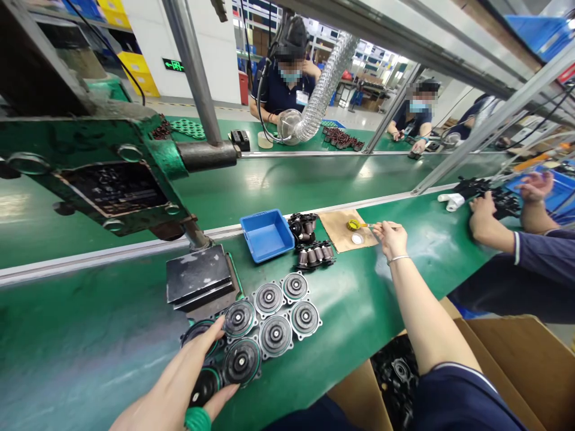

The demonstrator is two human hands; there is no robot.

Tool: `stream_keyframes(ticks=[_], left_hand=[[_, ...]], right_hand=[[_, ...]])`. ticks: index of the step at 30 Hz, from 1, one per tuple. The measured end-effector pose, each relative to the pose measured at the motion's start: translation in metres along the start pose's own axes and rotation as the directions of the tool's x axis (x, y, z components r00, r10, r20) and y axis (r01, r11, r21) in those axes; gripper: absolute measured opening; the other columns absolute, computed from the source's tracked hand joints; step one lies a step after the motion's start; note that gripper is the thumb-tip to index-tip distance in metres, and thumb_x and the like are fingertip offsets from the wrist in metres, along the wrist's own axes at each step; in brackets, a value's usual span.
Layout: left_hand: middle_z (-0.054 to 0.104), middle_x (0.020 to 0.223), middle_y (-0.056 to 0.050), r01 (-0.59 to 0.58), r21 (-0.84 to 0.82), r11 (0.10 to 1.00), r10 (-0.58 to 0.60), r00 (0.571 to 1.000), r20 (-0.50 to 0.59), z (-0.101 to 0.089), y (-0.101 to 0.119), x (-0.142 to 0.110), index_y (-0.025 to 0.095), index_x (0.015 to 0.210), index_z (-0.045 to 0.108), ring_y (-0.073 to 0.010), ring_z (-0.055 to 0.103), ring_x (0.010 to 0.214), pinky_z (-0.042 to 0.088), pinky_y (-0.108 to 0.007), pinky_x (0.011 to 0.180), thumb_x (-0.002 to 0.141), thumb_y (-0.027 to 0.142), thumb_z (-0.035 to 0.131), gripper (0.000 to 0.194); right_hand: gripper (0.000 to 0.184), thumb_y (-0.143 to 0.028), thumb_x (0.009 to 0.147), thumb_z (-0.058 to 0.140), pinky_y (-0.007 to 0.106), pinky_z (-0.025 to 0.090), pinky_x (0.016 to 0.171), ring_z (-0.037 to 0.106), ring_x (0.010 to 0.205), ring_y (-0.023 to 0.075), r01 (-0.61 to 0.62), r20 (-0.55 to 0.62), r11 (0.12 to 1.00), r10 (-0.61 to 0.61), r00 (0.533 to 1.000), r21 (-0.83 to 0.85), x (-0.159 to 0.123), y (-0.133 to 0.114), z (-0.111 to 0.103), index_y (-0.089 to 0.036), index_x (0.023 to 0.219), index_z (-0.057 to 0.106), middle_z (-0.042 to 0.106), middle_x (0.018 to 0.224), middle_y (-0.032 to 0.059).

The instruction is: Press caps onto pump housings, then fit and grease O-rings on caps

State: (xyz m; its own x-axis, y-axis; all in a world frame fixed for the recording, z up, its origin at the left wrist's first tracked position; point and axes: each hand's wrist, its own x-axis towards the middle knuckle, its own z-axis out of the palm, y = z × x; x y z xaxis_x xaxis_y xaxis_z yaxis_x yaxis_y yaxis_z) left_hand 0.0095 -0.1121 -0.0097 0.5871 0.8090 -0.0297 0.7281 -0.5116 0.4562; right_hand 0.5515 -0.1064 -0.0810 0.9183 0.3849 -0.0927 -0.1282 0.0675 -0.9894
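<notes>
My left hand (173, 383) is at the lower left, index finger and thumb spread against the edges of round metal discs. A bundle of green rings (197, 419) sits by the base of its thumb. The round discs (275, 335), dark with stepped centres and some with green rims, lie close together in rows; my hand partly covers the nearest ones. Over the brown paper (335, 230), my right hand (392, 238) pinches a thin brush (369, 225) whose tip is at a small jar of yellow stuff (353, 225). A white round lid (357, 239) lies below the jar.
Left of the paper are a blue bin (268, 236) and dark coil-like parts (314, 255). A green press (135, 173) overhangs a black metal block (198, 276). A cardboard box (516, 359) stands at lower right. Co-workers sit across and to my right.
</notes>
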Motion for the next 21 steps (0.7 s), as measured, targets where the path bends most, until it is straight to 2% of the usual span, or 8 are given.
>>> stream_keyframes(ticks=[5, 7, 10, 12, 14, 18, 20, 21], left_hand=[[0.069, 0.124, -0.006, -0.008, -0.009, 1.000, 0.008, 0.998, -0.057, -0.001, -0.003, -0.006, 0.028, 0.151, 0.028, -0.0264, 0.068, 0.110, 0.058, -0.038, 0.091, 0.086, 0.034, 0.058, 0.072], [0.066, 0.129, -0.005, -0.004, -0.002, 1.000, 0.004, 0.998, -0.057, -0.004, 0.000, -0.008, 0.030, 0.150, 0.029, -0.0231, 0.072, 0.099, 0.060, -0.031, 0.079, 0.087, 0.032, 0.058, 0.069], [0.059, 0.140, -0.004, 0.033, 0.023, 0.999, -0.033, 0.999, 0.002, -0.010, 0.006, -0.005, 0.033, 0.151, 0.025, -0.0190, 0.075, 0.083, 0.060, -0.026, 0.064, 0.088, 0.032, 0.060, 0.071], [0.057, 0.143, -0.005, 0.052, 0.041, 0.998, -0.053, 0.998, 0.033, -0.014, 0.011, 0.000, 0.032, 0.151, 0.024, -0.0203, 0.075, 0.086, 0.060, -0.027, 0.065, 0.087, 0.032, 0.063, 0.074], [0.057, 0.143, -0.006, 0.047, 0.052, 0.998, -0.050, 0.997, 0.054, -0.016, 0.015, 0.007, 0.028, 0.150, 0.025, -0.0236, 0.074, 0.096, 0.061, -0.030, 0.072, 0.086, 0.031, 0.066, 0.076], [0.056, 0.144, -0.009, 0.006, 0.045, 0.999, -0.009, 0.997, 0.075, -0.013, 0.019, 0.023, 0.024, 0.151, 0.021, -0.0270, 0.070, 0.110, 0.060, -0.035, 0.083, 0.087, 0.030, 0.067, 0.079], [0.055, 0.144, -0.010, -0.009, 0.030, 1.000, 0.006, 0.996, 0.088, -0.010, 0.020, 0.033, 0.024, 0.153, 0.015, -0.0271, 0.069, 0.110, 0.059, -0.036, 0.084, 0.087, 0.031, 0.067, 0.084], [0.055, 0.145, -0.010, -0.013, 0.023, 1.000, 0.011, 0.995, 0.099, -0.008, 0.021, 0.039, 0.023, 0.153, 0.012, -0.0270, 0.069, 0.110, 0.059, -0.036, 0.085, 0.087, 0.031, 0.067, 0.087]], right_hand=[[0.031, -0.034, 0.095, 0.057, 0.026, 0.056, 0.076, 0.062, 0.087, 0.0108, 0.003, 0.038, 0.999, -0.005, 0.999, 0.048, -0.009, -0.003, 0.002, -0.011, 0.115, 0.057, 0.061, 0.103, 0.0055], [0.030, -0.035, 0.095, 0.057, 0.025, 0.056, 0.073, 0.061, 0.084, 0.0098, -0.023, 0.047, 0.998, 0.020, 0.999, 0.062, -0.014, -0.001, 0.001, -0.011, 0.114, 0.058, 0.061, 0.101, 0.0049], [0.031, -0.035, 0.096, 0.056, 0.023, 0.055, 0.070, 0.060, 0.081, 0.0088, -0.064, 0.045, 0.996, 0.061, 0.997, 0.069, -0.020, 0.002, -0.002, -0.011, 0.114, 0.057, 0.061, 0.099, 0.0044], [0.030, -0.035, 0.096, 0.056, 0.021, 0.054, 0.068, 0.059, 0.078, 0.0080, -0.077, 0.040, 0.995, 0.075, 0.996, 0.069, -0.022, 0.002, -0.004, -0.011, 0.114, 0.057, 0.060, 0.097, 0.0038], [0.028, -0.035, 0.096, 0.056, 0.019, 0.053, 0.064, 0.058, 0.074, 0.0065, -0.066, 0.038, 0.995, 0.064, 0.997, 0.068, -0.024, -0.001, -0.007, -0.011, 0.111, 0.057, 0.060, 0.092, 0.0026], [0.018, -0.030, 0.096, 0.056, 0.014, 0.048, 0.054, 0.053, 0.061, 0.0033, 0.073, 0.066, 0.994, -0.079, 0.995, 0.084, -0.040, -0.024, -0.004, -0.012, 0.097, 0.057, 0.057, 0.077, -0.0015], [0.010, -0.025, 0.092, 0.062, 0.012, 0.048, 0.053, 0.053, 0.057, 0.0028, 0.187, 0.124, 0.975, -0.201, 0.972, 0.117, -0.060, -0.040, 0.005, -0.017, 0.094, 0.055, 0.058, 0.073, -0.0034], [0.013, -0.022, 0.088, 0.066, 0.013, 0.050, 0.055, 0.055, 0.058, 0.0034, 0.228, 0.180, 0.965, -0.249, 0.952, 0.133, -0.074, -0.048, 0.012, -0.019, 0.094, 0.055, 0.060, 0.074, -0.0033]])
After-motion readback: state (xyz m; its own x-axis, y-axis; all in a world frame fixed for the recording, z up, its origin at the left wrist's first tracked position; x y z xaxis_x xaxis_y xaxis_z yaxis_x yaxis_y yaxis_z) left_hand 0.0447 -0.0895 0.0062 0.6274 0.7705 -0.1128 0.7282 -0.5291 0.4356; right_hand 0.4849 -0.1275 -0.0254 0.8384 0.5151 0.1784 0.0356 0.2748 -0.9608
